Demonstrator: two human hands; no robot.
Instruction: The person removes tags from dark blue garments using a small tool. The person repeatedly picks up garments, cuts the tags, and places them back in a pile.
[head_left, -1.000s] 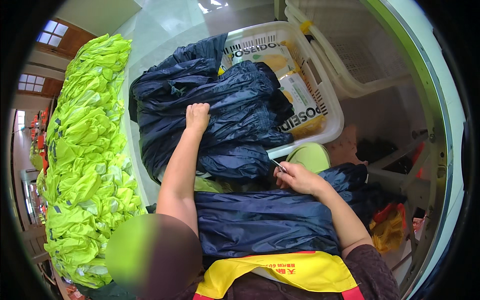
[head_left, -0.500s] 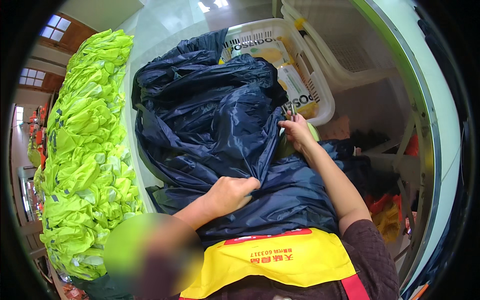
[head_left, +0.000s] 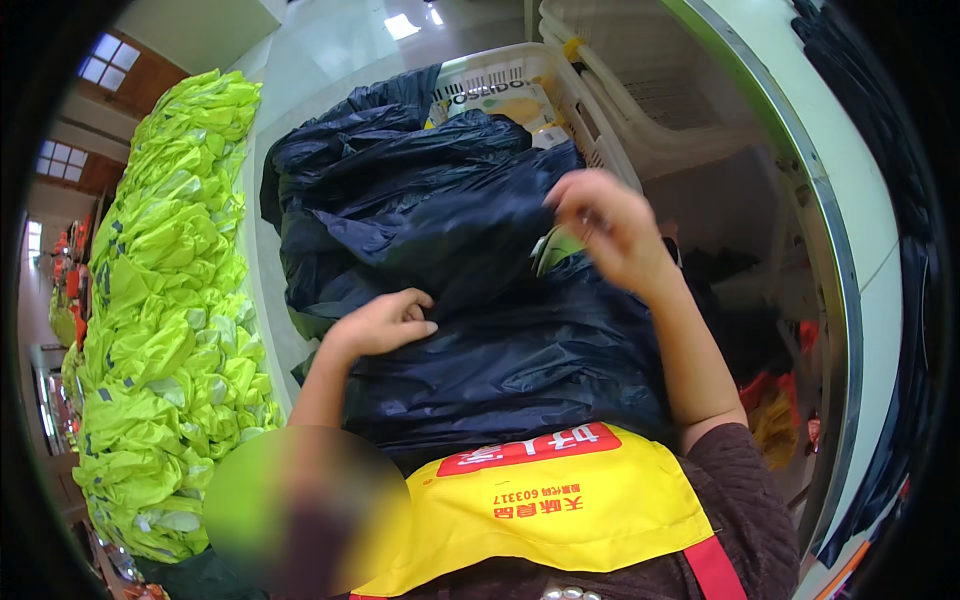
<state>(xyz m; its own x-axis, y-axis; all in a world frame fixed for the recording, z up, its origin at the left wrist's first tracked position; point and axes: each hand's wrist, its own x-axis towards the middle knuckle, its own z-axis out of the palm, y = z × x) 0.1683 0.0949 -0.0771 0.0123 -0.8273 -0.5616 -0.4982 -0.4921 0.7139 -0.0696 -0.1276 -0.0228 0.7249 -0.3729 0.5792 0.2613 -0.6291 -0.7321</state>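
Observation:
A heap of shiny navy fabric [head_left: 480, 350], apparently thin garments, spreads before me and over my lap. My left hand [head_left: 385, 322] rests on it with thumb and forefinger apart. At the heap's right side, my right hand [head_left: 610, 225] is closed on a raised, blurred fold of the navy fabric. A small dark loop shows by its fingers, perhaps part of the slim metal tool seen there earlier; its kind is unclear. Just below that hand, a pale green and white edge [head_left: 545, 250] peeks out, partly hidden by the fabric.
A tall pile of neon yellow-green garments [head_left: 170, 330] stands along the left. Behind the navy heap is a white plastic basket [head_left: 610, 150] holding printed packages. More pale crates [head_left: 690, 110] stand farther right. A metal-edged table [head_left: 835, 260] curves along the right.
My right hand has risen, drawing up a fold of the navy fabric. My left hand has moved left and up, its fingers loosened from the fabric they pinched.

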